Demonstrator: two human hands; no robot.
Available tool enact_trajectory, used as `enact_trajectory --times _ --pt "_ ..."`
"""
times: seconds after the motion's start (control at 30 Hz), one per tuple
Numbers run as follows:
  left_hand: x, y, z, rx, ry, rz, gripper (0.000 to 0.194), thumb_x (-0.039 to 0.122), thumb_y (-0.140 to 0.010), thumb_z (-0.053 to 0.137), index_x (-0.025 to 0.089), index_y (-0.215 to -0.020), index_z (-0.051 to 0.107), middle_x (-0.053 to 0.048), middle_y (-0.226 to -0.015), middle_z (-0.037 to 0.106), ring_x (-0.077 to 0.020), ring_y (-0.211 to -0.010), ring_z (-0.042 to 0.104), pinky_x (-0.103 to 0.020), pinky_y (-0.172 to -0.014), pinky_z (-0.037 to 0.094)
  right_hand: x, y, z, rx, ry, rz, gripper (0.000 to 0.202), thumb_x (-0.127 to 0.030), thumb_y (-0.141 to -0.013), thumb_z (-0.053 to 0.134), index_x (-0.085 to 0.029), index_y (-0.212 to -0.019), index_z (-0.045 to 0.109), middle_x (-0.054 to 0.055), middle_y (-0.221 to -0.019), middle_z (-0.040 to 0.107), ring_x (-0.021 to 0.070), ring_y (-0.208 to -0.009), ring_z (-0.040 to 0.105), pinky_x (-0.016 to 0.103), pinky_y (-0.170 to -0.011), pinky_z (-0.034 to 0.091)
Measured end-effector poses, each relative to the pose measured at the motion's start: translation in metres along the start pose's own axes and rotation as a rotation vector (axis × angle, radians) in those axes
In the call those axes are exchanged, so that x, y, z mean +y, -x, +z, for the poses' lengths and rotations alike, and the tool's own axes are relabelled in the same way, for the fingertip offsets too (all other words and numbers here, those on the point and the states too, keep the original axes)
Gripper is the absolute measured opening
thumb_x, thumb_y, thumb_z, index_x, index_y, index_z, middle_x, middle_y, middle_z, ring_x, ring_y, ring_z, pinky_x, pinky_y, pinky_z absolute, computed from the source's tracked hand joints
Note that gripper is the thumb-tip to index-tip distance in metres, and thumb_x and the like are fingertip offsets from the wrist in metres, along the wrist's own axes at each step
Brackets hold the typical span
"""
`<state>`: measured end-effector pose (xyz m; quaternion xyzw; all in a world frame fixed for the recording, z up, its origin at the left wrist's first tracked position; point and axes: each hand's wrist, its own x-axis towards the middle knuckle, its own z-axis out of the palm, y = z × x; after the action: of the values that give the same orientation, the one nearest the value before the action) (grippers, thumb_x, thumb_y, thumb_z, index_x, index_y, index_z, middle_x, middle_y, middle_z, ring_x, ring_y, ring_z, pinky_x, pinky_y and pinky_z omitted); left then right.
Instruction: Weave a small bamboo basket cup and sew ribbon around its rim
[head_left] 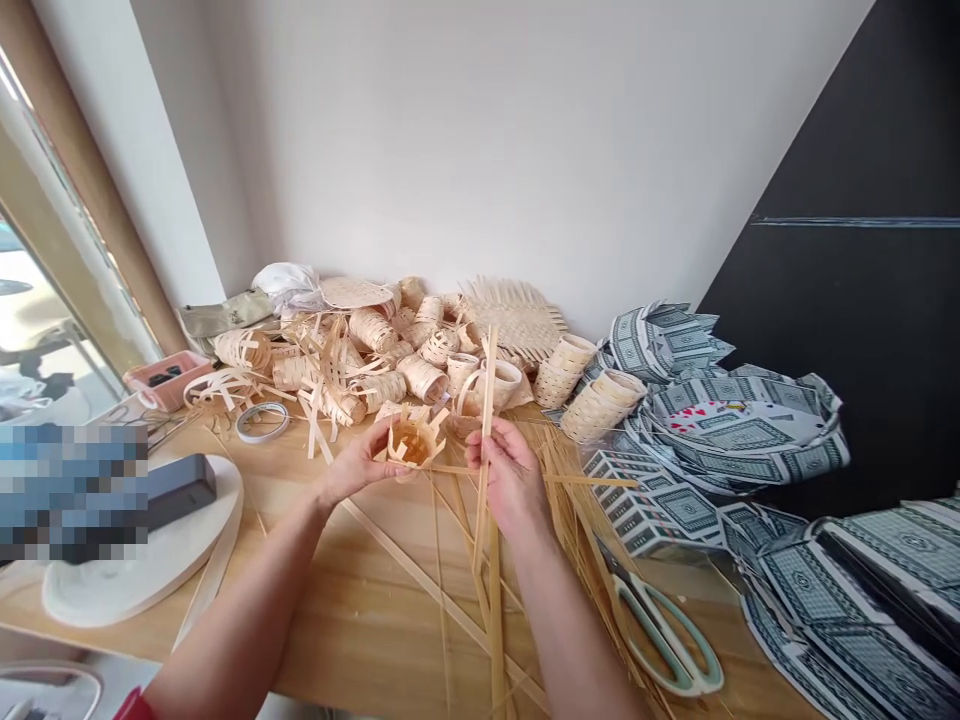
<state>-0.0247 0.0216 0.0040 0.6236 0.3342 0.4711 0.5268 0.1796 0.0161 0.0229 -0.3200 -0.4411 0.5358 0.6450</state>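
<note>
My left hand point(364, 462) is closed around the side of a small woven basket point(415, 447), whose open mouth faces up and toward me. Short strip ends stick out around its rim. In my right hand point(514, 475), the fingers pinch a flat bamboo strip point(487, 390) that stands upright and runs down past the hand. A thin strip runs sideways from the basket to the right hand and emerges beyond it on the right. Loose strips point(450, 590) lie crossed on the wooden table point(360, 620) under both hands.
Several woven bamboo baskets point(371, 330) are heaped along the wall. Scissors point(667, 640) lie at right, near folded playing-card bowls point(742, 425). At left are a tape roll point(262, 422), a pink basket point(169, 380) and a large white coil point(142, 575) with a dark case on it.
</note>
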Motion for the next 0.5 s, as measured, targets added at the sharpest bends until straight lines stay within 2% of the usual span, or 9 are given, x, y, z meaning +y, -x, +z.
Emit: enact_trajectory --times 0.1,0.27,0.37,0.43,0.5 --pt "0.001 0.0 -0.001 -0.039 0.02 -0.001 0.066 0.022 -0.061 0.076 0.02 -0.121 0.05 -0.009 -0.129 0.051 -0.0259 -0.121 0.044 -0.038 -0.104 0.03 -0.024 -0.003 0.008 -0.044 0.096 -0.037 0.022 -0.033 -0.065 0.066 -0.018 -0.078 0.055 0.0 -0.072 0.059 0.0071 -0.055 0.05 0.02 -0.049 0.037" --pt "0.001 0.001 0.0 -0.139 0.091 -0.043 0.061 0.021 -0.06 0.077 0.019 -0.117 0.054 -0.009 -0.121 0.057 -0.0248 -0.112 0.051 -0.039 -0.099 0.035 -0.053 -0.013 0.011 -0.156 0.423 0.033 0.028 -0.042 -0.068 0.06 -0.017 -0.079 0.057 -0.005 -0.056 0.047 0.004 -0.042 0.031 0.018 -0.039 0.018" --pt "-0.001 0.002 0.004 -0.164 0.121 -0.089 0.064 0.018 -0.06 0.076 0.021 -0.119 0.052 -0.007 -0.118 0.059 -0.0217 -0.108 0.053 -0.037 -0.097 0.036 -0.052 -0.015 0.008 -0.153 0.585 0.032 0.025 -0.039 -0.066 0.062 -0.016 -0.076 0.058 -0.005 -0.058 0.048 0.0053 -0.046 0.037 0.019 -0.043 0.026" --pt "-0.002 0.002 0.007 -0.177 0.142 -0.091 0.066 0.016 -0.059 0.076 0.024 -0.12 0.052 -0.005 -0.118 0.059 -0.0203 -0.108 0.053 -0.035 -0.096 0.037 -0.05 -0.014 0.008 -0.178 0.711 -0.019 0.025 -0.034 -0.066 0.063 -0.017 -0.083 0.058 -0.002 -0.069 0.055 0.0084 -0.057 0.049 0.02 -0.053 0.037" --pt "-0.002 0.002 0.011 -0.205 0.152 -0.076 0.065 0.014 -0.059 0.076 0.024 -0.119 0.053 -0.005 -0.117 0.059 -0.02 -0.107 0.053 -0.033 -0.095 0.037 -0.05 -0.014 0.012 -0.259 0.951 -0.056 0.027 -0.029 -0.069 0.061 -0.017 -0.093 0.057 0.0 -0.082 0.06 0.011 -0.069 0.055 0.022 -0.062 0.041"
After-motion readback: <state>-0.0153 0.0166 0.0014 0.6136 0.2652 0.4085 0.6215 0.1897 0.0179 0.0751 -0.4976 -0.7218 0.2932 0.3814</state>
